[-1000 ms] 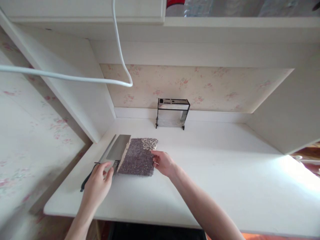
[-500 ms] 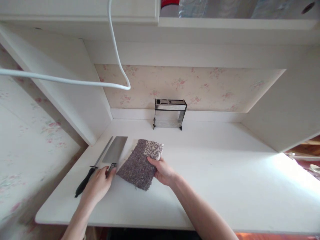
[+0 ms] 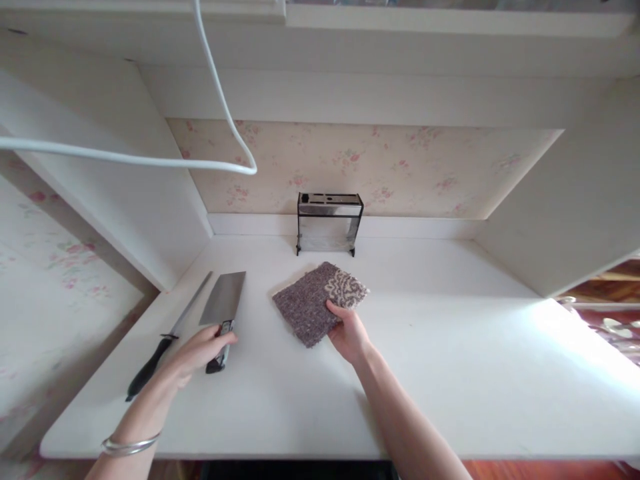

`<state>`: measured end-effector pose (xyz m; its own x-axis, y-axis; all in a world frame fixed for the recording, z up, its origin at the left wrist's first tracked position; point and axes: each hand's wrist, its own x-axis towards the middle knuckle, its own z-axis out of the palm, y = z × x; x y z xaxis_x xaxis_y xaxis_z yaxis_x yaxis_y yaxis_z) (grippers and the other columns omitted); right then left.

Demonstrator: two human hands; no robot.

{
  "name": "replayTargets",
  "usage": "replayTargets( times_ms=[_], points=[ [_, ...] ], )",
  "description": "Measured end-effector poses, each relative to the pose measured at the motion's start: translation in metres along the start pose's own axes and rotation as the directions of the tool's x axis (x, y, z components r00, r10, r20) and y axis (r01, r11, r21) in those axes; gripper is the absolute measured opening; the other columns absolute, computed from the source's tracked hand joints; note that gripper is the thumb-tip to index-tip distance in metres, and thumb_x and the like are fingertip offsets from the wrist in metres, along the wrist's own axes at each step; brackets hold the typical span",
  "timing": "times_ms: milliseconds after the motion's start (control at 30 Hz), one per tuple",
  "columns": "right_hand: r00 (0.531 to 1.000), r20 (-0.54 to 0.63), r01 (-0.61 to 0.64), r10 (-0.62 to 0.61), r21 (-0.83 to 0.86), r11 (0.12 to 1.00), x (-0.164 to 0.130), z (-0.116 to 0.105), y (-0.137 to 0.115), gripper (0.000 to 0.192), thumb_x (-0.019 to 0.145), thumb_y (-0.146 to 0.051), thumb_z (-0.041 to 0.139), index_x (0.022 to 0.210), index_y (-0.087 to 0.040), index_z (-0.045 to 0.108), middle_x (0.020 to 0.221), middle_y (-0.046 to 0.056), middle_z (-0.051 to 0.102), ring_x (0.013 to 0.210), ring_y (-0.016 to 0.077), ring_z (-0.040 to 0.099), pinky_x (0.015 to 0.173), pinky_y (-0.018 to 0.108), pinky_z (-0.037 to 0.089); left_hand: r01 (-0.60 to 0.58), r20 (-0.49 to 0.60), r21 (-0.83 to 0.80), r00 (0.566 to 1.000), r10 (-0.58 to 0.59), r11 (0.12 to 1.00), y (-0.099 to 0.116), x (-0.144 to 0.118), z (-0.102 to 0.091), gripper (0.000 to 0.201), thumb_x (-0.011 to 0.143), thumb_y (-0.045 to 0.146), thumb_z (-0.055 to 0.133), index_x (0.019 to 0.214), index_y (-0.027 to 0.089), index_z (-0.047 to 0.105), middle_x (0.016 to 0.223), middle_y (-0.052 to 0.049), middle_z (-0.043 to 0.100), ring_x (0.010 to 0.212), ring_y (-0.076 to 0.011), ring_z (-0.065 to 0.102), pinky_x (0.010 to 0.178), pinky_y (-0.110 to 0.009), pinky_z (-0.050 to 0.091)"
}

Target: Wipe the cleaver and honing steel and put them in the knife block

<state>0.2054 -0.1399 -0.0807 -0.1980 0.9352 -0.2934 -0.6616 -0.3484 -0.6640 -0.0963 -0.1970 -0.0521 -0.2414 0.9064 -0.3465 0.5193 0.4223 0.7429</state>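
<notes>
On the left of the counter lies a cleaver (image 3: 224, 298) with a broad grey blade pointing away from me and a black handle. My left hand (image 3: 196, 353) is closed around that handle, thumb across its top. Just left of the cleaver rests a sharpening steel (image 3: 149, 369) with a black grip. In my right hand (image 3: 350, 333) is a folded purple-grey cloth (image 3: 306, 303) with a cream pattern on one corner. The thumb lies on top of the cloth, and the other fingers are hidden beneath it.
A knife block (image 3: 330, 209) with a slotted top and see-through front stands at the back of the white counter (image 3: 450, 373). A white cable (image 3: 150, 161) hangs across the upper left. Cabinet panels close in both sides and the top.
My right hand has moved the cloth to the right, away from the cleaver, and turned it. My left hand now lies further over the cleaver's handle. The view has shifted slightly.
</notes>
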Motion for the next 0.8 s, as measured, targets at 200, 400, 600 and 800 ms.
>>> replayTargets(
  times_ms=[200,400,600,800],
  points=[
    [0.997,-0.048,-0.048,0.052,0.079,0.996,0.001,0.002,0.000,0.027,0.078,-0.028,0.064,0.103,-0.018,0.064,0.104,0.007,0.068,0.097,0.0253,0.063,0.081,0.038,0.053,0.072,0.179,-0.482,0.984,0.018,0.873,0.025,-0.014,0.032,0.022,0.074,0.034,0.062,0.082,0.020,0.048,0.065,0.004,0.054,0.058,-0.0125,0.055,0.054,-0.024,0.043],
    [0.998,0.003,0.059,-0.059,0.110,0.992,0.001,0.006,-0.006,0.027,0.078,-0.033,0.064,0.102,-0.020,0.064,0.116,0.007,0.063,0.109,0.0263,0.057,0.084,0.040,0.051,-0.064,0.269,-0.496,0.937,0.224,0.866,0.058,-0.020,0.074,0.021,0.077,0.034,0.059,0.085,0.023,0.042,0.061,0.007,0.048,0.049,-0.0097,0.051,0.038,-0.018,0.034],
    [0.963,0.103,0.244,-0.248,0.057,0.968,-0.014,0.013,-0.012,0.035,0.073,-0.033,0.070,0.106,-0.023,0.064,0.113,0.005,0.064,0.113,0.0263,0.054,0.095,0.042,0.044,-0.183,0.389,-0.411,0.851,0.353,0.893,0.071,-0.013,0.113,0.020,0.079,0.035,0.055,0.087,0.024,0.041,0.052,0.009,0.043,0.039,-0.0087,0.041,0.035,-0.017,0.032],
    [0.960,0.219,0.157,-0.172,0.084,0.984,-0.021,0.006,-0.019,0.038,0.056,-0.025,0.063,0.094,-0.024,0.068,0.097,0.006,0.068,0.104,0.0289,0.058,0.087,0.043,0.047,-0.239,0.374,-0.359,0.849,0.374,0.902,0.058,-0.006,0.125,0.023,0.082,0.040,0.051,0.095,0.024,0.043,0.049,0.009,0.041,0.037,-0.0100,0.039,0.035,-0.019,0.033]
  ],
)
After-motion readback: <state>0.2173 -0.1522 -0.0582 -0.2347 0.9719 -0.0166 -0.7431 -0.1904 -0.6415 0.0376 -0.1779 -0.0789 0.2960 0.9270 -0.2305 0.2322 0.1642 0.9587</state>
